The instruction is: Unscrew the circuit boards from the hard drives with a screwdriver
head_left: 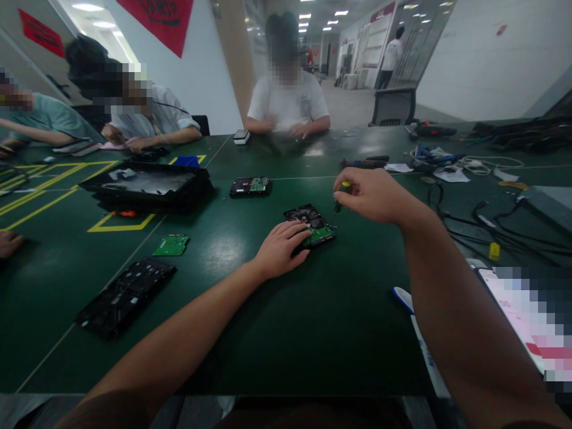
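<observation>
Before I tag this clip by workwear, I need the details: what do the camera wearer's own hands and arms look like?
The left hand and right hand are ungloved, with no watch or bracelet showing at either wrist. Both forearms are bare. A dark, plain-looking sleeve shows high on the left arm, at the picture's bottom edge.

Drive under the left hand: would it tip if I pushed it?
Probably not: the drive is low and wide, so it would likely slide on the table. It looks hard and blocky, so probably stiff. Its green board looks uncovered, so it may be fragile there.
</observation>
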The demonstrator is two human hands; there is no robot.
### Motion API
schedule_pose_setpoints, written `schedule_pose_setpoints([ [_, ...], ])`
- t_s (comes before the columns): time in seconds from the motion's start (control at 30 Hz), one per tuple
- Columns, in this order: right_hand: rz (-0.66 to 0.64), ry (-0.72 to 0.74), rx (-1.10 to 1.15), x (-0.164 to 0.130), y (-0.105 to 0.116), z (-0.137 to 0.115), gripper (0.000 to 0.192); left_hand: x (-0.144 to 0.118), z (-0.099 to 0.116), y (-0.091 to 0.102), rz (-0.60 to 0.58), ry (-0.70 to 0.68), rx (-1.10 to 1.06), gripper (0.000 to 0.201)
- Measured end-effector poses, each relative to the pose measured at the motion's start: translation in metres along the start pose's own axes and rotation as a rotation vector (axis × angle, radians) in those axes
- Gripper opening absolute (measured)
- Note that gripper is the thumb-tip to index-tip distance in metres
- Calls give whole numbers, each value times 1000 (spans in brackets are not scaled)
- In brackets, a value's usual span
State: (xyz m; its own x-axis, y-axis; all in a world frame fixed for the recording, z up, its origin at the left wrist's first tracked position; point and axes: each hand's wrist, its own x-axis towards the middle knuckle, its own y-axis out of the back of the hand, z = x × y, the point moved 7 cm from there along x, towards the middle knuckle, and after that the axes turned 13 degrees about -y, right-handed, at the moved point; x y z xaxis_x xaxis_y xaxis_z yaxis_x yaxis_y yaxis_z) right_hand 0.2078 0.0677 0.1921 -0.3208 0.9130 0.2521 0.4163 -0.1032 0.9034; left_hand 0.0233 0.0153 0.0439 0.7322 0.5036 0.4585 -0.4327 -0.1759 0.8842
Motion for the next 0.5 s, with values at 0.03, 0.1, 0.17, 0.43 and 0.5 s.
schedule_pose_setpoints([
  [0.03, -1, 0, -2, 0, 0, 0, 19, 0, 1, 0, 1, -8, -3, 49],
  [0.1, -11, 5, -5, 0, -2, 1, 19, 1, 3, -1, 1, -15, -11, 47],
  [0.17, -17, 12, -6, 0, -3, 1, 19, 0, 2, -1, 4, -10, -24, 47],
  [0.43, -1, -1, -6, 0, -2, 1, 19, -1, 1, -2, 42, -17, -46, 47],
  [0.5, -6, 0, -13, 0, -3, 1, 19, -1, 1, -2, 46, -22, -45, 47],
])
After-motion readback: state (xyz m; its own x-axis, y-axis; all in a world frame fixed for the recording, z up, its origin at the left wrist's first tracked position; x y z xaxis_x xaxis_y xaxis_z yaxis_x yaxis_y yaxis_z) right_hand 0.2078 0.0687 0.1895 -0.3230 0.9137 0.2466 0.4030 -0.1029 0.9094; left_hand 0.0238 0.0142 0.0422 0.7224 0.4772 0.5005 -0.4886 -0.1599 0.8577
